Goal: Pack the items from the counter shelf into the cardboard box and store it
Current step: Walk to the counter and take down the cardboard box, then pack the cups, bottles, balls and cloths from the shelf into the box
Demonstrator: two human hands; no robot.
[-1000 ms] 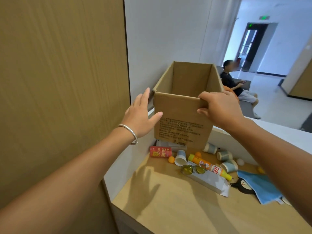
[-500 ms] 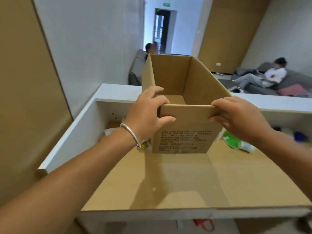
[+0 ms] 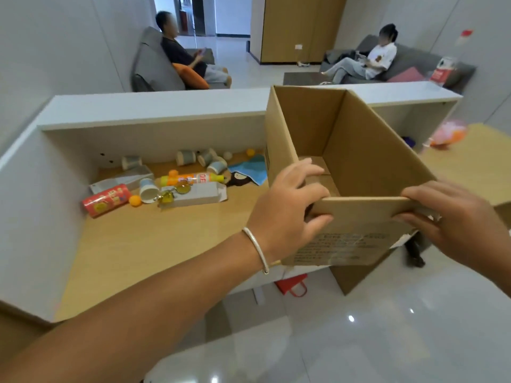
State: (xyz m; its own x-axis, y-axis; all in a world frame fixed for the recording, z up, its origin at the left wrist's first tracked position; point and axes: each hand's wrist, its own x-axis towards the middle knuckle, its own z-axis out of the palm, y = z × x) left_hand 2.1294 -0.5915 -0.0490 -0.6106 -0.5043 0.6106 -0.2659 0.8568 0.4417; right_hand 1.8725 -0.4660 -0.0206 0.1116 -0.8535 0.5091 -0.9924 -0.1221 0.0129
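The empty cardboard box (image 3: pixel 356 150) is gripped at its near rim by both the left hand (image 3: pixel 287 208) and the right hand (image 3: pixel 453 219), past the shelf's (image 3: pixel 154 244) front edge, so it could be dropped if the thin wall buckles

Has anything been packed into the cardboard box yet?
No: the cardboard box shows only its bare bottom, and the red can and orange bottle lie on the shelf.

left hand (image 3: pixel 287 208), right hand (image 3: pixel 453 219), fingers curled, gripping

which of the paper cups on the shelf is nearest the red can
The white paper cup lying on its side with its open mouth toward the camera, just right of the red can. The other cups lie farther back by the shelf wall.
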